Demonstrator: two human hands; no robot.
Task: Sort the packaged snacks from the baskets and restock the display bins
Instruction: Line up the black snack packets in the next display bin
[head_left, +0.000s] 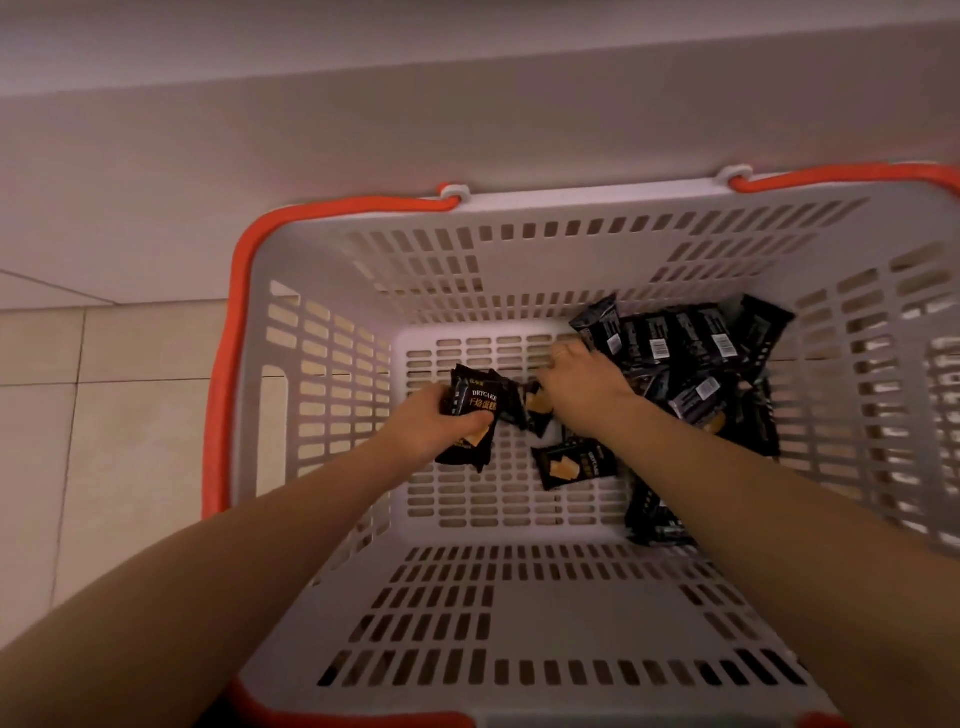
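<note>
Both my arms reach down into a white slotted basket (332, 364) with an orange rim. My left hand (431, 423) grips a small stack of black "DRYCAKE" snack packs (480, 410) near the basket floor's left side. My right hand (582, 376) reaches palm down to another black pack (537, 410) beside that stack; its fingertips are hidden, so its hold is unclear. One loose pack (574, 465) lies flat on the floor between my forearms. A heap of several black packs (691, 353) fills the far right corner, partly behind my right forearm.
The basket stands on beige floor tiles (104, 415) against a pale wall (363, 130). Orange handles (363, 205) lie folded along the far rim. More black packs (657, 517) sit by the right wall under my right forearm.
</note>
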